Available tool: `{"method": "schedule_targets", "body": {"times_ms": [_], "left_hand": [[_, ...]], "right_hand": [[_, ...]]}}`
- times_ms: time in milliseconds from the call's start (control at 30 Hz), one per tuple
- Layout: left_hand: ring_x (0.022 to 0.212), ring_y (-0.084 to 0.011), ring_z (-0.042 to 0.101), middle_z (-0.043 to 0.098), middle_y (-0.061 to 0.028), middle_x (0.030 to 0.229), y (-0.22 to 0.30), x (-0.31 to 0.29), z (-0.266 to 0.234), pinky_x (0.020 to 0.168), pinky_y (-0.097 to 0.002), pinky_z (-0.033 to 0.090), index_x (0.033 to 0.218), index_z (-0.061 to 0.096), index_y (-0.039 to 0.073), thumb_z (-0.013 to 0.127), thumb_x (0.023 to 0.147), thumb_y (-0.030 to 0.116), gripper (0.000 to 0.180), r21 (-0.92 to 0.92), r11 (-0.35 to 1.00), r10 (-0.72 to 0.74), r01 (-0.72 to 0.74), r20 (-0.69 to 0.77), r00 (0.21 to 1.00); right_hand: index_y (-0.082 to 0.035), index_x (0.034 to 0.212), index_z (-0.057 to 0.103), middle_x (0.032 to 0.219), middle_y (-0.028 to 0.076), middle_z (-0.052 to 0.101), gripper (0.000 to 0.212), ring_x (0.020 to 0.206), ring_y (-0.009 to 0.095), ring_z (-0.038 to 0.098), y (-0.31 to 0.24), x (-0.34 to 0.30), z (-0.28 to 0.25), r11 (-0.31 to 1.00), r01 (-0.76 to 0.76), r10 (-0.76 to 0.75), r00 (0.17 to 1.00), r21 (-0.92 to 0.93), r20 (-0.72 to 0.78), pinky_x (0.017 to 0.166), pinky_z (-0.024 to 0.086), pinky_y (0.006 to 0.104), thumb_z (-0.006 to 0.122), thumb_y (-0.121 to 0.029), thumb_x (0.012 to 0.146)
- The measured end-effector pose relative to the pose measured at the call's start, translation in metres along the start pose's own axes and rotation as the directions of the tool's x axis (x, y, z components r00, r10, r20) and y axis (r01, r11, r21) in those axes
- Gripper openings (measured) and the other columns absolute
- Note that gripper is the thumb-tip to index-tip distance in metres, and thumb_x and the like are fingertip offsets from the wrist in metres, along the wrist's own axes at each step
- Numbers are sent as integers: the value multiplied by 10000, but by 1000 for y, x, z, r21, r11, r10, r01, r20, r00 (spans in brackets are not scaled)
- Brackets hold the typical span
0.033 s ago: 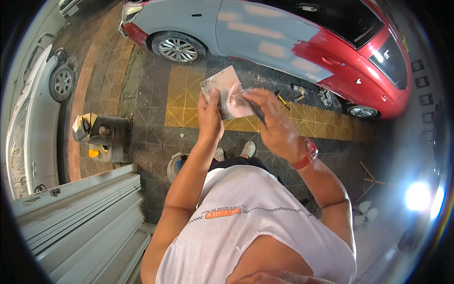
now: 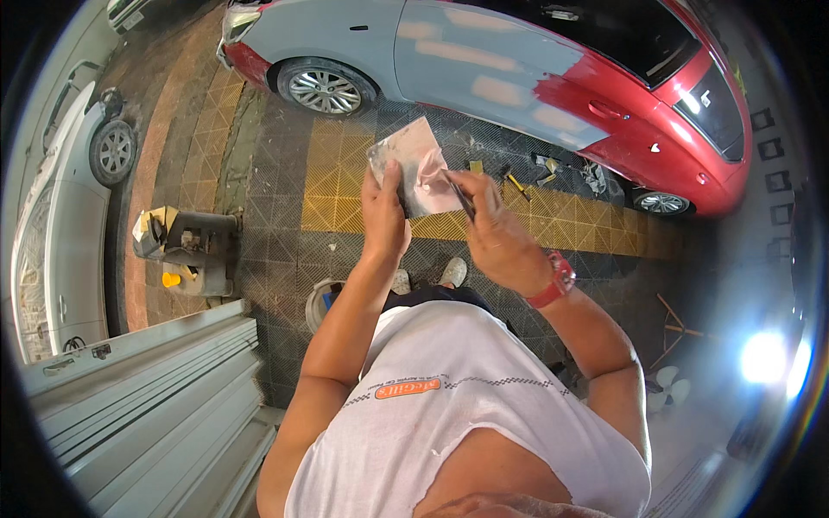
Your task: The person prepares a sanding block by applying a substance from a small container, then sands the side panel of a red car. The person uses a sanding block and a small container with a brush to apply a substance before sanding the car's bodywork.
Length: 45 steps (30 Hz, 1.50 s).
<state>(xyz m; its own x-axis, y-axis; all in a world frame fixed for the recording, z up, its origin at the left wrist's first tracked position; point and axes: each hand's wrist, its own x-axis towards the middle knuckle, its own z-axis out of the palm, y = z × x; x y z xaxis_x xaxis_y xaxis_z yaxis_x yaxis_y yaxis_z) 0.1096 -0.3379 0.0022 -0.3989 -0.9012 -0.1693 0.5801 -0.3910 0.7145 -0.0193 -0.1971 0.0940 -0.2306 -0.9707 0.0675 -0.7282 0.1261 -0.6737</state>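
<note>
Out in front of me, my left hand [image 2: 385, 207] grips the near left side of a flat, pale square board [image 2: 390, 154], with the thumb on top. Pink putty [image 2: 432, 179] is heaped toward the board's right side, with grey smears around it. My right hand [image 2: 501, 235] pinches a thin, dark, flat-bladed spreader [image 2: 460, 195]. Its far end meets the putty at the board's right edge. Most of the spreader's grip is hidden by my fingers. A red watch [image 2: 557, 278] circles my right wrist.
A red car [image 2: 665, 142] with grey and pinkish patches stands ahead. A yellow-handled tool [image 2: 518, 186] and scraps lie beside it. At left are a white car [image 2: 73, 224] and a small cluttered stand [image 2: 194, 242]. White panels [image 2: 164, 380] rise nearby; a bright lamp [image 2: 763, 358] shines right.
My right hand has shifted slightly left and its fingers have drawn in around the spreader, which has moved a little left against the putty. The left hand and board stay nearly still.
</note>
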Motion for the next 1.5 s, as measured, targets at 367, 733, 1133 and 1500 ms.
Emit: {"method": "schedule_targets", "body": {"times_ms": [367,733,1133,1500], "left_hand": [[1162,-150,633,674,-98,1303,19,-9,8,1023,-310,511,1457,561,2,627,1131,343,476,379,921,7,-86,204,979],[1182,-243,707,685,-146,1336,22,7,0,1023,-391,590,1468,528,6,571,1142,209,386,-7,997,-82,81,-28,996],[1205,-207,678,686,-124,1347,17,-4,10,1068,-379,538,1481,535,8,623,1123,303,472,1,988,-151,151,45,987],[1226,-217,625,632,-131,1361,22,-6,12,1106,-379,493,1488,506,15,548,1159,403,510,269,957,77,-110,129,989]], "right_hand": [[-314,1463,684,1579,73,575,613,1557,365,441,12,17,-3,748,297,-345,938,-594,34,1276,193,740,593,-26,930],[-207,1495,576,1591,185,508,704,1444,437,543,-18,-1,-6,869,432,-452,891,-240,-32,1148,498,578,614,105,866],[-90,1541,466,1449,162,599,545,1290,306,668,15,17,-7,910,-48,49,999,412,7,1071,557,423,592,9,1019],[-241,1536,605,1422,155,666,613,1335,357,643,37,6,-20,992,2,-22,986,-123,-165,1129,519,534,611,-11,968]]}}
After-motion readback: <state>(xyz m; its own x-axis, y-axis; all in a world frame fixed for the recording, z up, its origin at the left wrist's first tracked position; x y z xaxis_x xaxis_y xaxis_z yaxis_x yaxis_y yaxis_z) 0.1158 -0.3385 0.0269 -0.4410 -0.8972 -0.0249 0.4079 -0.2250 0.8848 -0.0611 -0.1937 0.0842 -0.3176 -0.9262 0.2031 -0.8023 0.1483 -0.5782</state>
